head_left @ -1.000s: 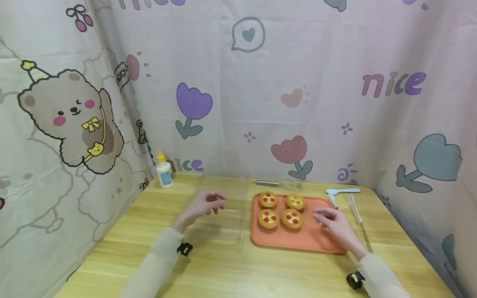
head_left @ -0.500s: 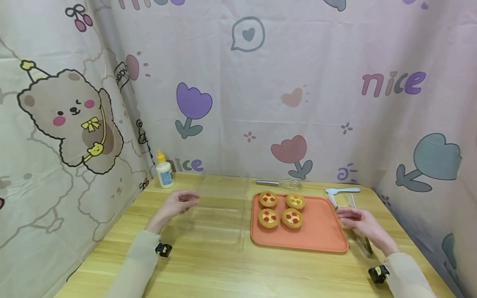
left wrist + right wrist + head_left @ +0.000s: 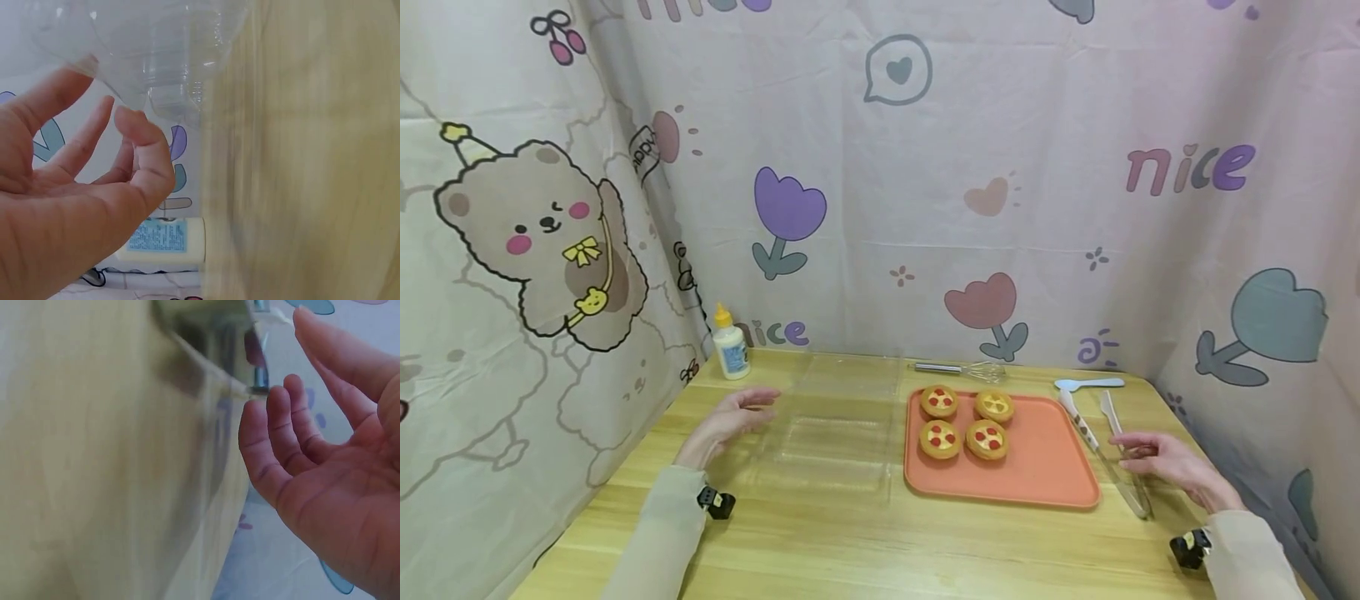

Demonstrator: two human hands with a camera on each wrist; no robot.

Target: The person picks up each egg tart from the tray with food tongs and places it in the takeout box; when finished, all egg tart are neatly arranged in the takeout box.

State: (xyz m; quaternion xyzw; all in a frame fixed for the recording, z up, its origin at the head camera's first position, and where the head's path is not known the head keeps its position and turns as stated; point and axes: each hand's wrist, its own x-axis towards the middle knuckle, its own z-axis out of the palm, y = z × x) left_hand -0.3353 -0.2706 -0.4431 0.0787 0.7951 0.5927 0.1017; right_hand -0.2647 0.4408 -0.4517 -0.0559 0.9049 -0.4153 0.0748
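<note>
My left hand (image 3: 730, 423) hovers with loosely bent fingers and nothing in it, just left of a clear plastic box (image 3: 838, 437). The left wrist view has the box (image 3: 165, 56) beyond the fingertips; from that angle I cannot tell whether they touch it. Over the right part of the table is my right hand (image 3: 1183, 467), its fingers relaxed and holding nothing. Metal tongs (image 3: 1126, 493) with whitish ends lie spread below and beside it; part of one arm is hidden by the fingers. In the right wrist view the shiny metal bend of the tongs (image 3: 212, 337) is blurred.
An orange tray (image 3: 1045, 475) carries several egg tarts (image 3: 940, 439), most with red toppings. A whisk (image 3: 962, 369) and a light blue spatula (image 3: 1090, 383) lie at the back. A white bottle with a yellow cap (image 3: 732, 346) stands back left. Printed curtains enclose the table.
Both hands have moved apart: the left one leftward from above the clear box, the right one rightward from over the tray to the tongs. Tarts and tray have stayed put.
</note>
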